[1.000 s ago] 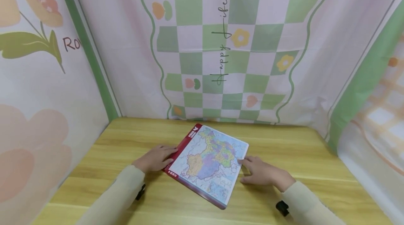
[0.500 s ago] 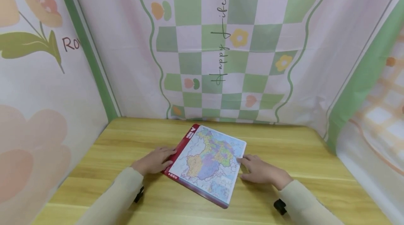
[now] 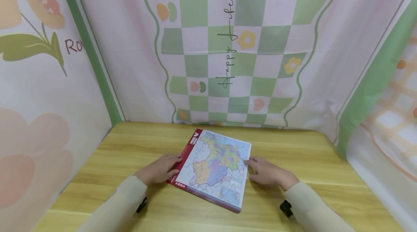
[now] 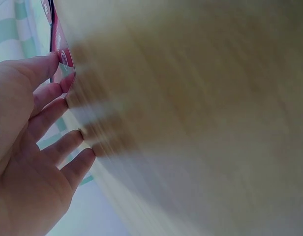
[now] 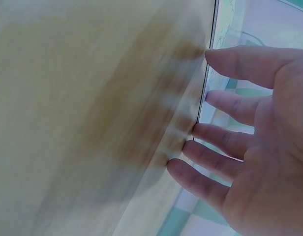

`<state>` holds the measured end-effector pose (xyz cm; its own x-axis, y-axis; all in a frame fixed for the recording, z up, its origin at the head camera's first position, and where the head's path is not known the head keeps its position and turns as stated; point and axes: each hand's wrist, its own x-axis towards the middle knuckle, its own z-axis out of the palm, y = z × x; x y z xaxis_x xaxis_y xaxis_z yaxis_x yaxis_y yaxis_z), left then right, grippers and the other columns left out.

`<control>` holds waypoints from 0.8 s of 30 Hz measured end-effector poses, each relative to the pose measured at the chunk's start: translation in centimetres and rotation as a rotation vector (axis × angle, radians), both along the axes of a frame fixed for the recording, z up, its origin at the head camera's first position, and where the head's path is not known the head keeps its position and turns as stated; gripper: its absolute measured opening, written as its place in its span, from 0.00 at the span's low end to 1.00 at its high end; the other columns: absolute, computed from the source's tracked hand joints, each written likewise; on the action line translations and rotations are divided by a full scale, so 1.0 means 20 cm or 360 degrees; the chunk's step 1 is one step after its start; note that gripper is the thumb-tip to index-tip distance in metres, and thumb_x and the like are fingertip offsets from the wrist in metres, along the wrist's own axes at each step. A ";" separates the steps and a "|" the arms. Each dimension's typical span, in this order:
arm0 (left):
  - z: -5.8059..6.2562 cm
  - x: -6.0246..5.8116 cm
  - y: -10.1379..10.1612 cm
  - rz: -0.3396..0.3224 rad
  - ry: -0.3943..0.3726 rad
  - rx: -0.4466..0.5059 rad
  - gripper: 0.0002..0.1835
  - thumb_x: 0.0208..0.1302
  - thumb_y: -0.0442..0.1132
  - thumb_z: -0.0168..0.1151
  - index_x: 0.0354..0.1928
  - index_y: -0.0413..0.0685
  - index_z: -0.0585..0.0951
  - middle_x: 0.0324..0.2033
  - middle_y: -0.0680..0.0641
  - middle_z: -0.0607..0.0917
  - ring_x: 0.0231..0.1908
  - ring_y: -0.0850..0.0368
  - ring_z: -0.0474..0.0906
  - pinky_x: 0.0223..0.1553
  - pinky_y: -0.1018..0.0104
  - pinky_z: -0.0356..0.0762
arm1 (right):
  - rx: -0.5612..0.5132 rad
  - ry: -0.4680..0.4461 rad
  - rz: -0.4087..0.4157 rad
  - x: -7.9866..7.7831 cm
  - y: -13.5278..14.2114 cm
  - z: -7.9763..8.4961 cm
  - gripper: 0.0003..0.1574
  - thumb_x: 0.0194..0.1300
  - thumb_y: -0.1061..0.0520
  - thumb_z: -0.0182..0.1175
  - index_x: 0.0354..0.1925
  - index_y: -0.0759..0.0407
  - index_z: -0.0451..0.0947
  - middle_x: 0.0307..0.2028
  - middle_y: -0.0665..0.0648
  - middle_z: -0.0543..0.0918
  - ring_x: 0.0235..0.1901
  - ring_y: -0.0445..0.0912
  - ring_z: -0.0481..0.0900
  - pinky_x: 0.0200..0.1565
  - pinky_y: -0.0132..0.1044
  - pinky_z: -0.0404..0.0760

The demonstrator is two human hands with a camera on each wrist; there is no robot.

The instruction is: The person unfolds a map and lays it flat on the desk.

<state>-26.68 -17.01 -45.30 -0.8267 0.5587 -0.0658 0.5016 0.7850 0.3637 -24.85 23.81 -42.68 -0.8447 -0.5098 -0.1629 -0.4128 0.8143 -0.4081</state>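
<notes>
A flat rectangular map board, with a coloured map and a red border strip along its left side, lies askew on the wooden table. At its left edge my left hand rests its fingertips and thumb on the red strip; the left wrist view shows the thumb against the strip and the lower fingertips down at the tabletop. Across from it, my right hand touches the right edge with its fingertips. In the right wrist view the right thumb meets the board's thin edge, fingers extended and spread.
The light wooden table reaches back to a hanging cloth with green checks. Printed cloths also hang at the left and right. A dark wrist device sits under the right sleeve.
The map board has turned slightly counter-clockwise: its far corner moved left and its near corner right. Both hands stayed at its edges, the right one shifting slightly left and away.
</notes>
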 end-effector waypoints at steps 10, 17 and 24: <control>-0.01 0.04 0.01 -0.0043 0.0088 -0.0024 0.28 0.75 0.46 0.57 0.68 0.36 0.70 0.71 0.38 0.67 0.70 0.38 0.61 0.70 0.44 0.59 | -0.0024 0.0007 -0.0001 -0.04 0.00 0.00 0.33 0.71 0.58 0.60 0.69 0.69 0.67 0.68 0.76 0.64 0.68 0.72 0.58 0.66 0.67 0.59; 0.01 0.06 0.03 -0.0050 0.0124 -0.0075 0.28 0.73 0.48 0.60 0.66 0.36 0.72 0.65 0.37 0.73 0.67 0.40 0.66 0.68 0.46 0.64 | -0.0026 0.0010 -0.0038 -0.07 0.00 -0.01 0.32 0.73 0.57 0.58 0.70 0.68 0.66 0.69 0.74 0.63 0.69 0.71 0.56 0.67 0.67 0.59; 0.02 0.08 0.05 -0.0060 0.0138 -0.0111 0.27 0.71 0.50 0.63 0.61 0.37 0.75 0.55 0.43 0.77 0.58 0.47 0.73 0.62 0.50 0.72 | 0.0011 0.0001 -0.0037 -0.09 0.00 -0.01 0.32 0.74 0.61 0.56 0.71 0.67 0.64 0.70 0.74 0.62 0.70 0.71 0.54 0.67 0.67 0.57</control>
